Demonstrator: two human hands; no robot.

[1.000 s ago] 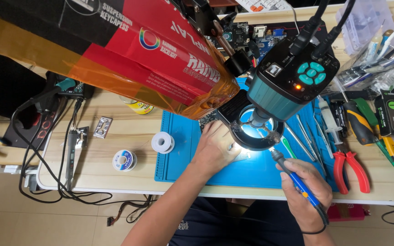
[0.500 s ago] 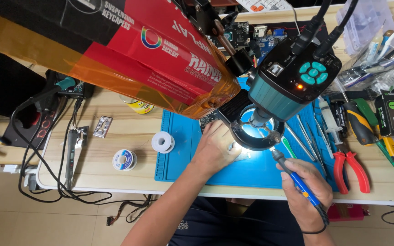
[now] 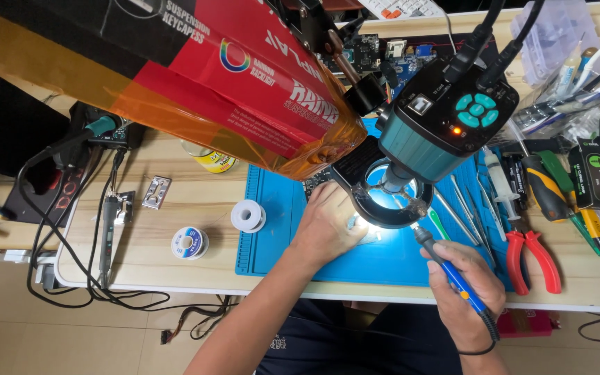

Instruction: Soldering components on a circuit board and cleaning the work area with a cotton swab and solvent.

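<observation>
crowding the left hand (image 3: pixel 324 226): ring light (image 3: pixel 383 201), solder spools (image 3: pixel 248 216) (two).

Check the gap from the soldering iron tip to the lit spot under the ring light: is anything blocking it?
Nothing visible does. The soldering iron in the right hand points up-left under the ring light. The left hand rests beside the lit spot, left of the tip's line. The tip itself is hidden under the ring.

Red pliers (image 3: pixel 532 258), two solder spools (image 3: pixel 248 216), possibly tweezers (image 3: pixel 456 217).
</observation>
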